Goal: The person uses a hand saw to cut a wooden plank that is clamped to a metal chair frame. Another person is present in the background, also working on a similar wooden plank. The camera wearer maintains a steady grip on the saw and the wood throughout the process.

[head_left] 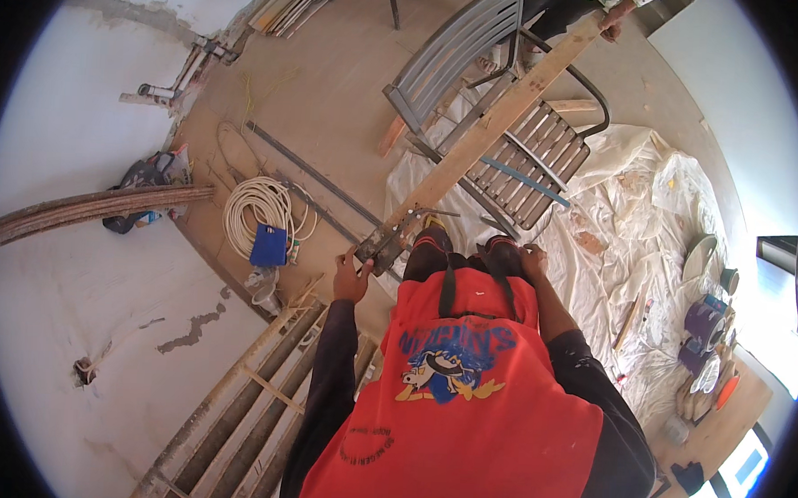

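Plank [494,120] across chair [503,120], held at both ends.
Left hand [351,278] clamped on near end; right hand [532,257] resting on knee, grip unclear; other person's hand [616,14] at far end; bare floor [326,94] left.

One head-worn fisheye view looks steeply down past the wearer's red printed shirt [463,403], close below, toward the grey slatted metal chair [503,120] farther ahead
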`<act>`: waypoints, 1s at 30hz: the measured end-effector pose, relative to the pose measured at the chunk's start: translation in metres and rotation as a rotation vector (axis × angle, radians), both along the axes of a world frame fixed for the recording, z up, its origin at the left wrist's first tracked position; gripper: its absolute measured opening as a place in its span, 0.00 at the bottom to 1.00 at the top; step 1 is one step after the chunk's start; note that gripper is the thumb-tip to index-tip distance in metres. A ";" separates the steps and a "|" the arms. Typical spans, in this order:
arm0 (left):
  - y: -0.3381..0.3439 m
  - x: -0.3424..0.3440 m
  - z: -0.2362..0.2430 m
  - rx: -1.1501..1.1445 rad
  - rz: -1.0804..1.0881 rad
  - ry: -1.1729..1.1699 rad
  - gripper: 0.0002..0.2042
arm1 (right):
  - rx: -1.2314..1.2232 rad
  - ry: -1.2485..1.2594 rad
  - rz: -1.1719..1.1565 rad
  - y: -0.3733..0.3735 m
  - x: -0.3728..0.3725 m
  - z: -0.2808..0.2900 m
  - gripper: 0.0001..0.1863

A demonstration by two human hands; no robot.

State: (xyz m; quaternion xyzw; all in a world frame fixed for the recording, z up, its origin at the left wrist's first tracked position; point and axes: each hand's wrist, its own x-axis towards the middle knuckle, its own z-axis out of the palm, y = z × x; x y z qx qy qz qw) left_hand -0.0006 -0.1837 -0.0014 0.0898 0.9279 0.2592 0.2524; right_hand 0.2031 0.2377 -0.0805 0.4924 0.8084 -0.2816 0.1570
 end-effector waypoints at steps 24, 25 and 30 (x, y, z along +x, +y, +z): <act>0.045 0.006 0.035 -0.169 -0.111 -0.028 0.45 | -0.026 0.157 -0.060 0.013 0.028 0.005 0.19; 0.050 0.010 0.036 -0.189 -0.111 -0.021 0.45 | -0.034 0.162 -0.069 0.013 0.037 0.006 0.19; 0.056 0.035 0.038 -0.173 -0.069 -0.009 0.45 | -0.080 0.077 -0.138 0.007 0.093 -0.014 0.17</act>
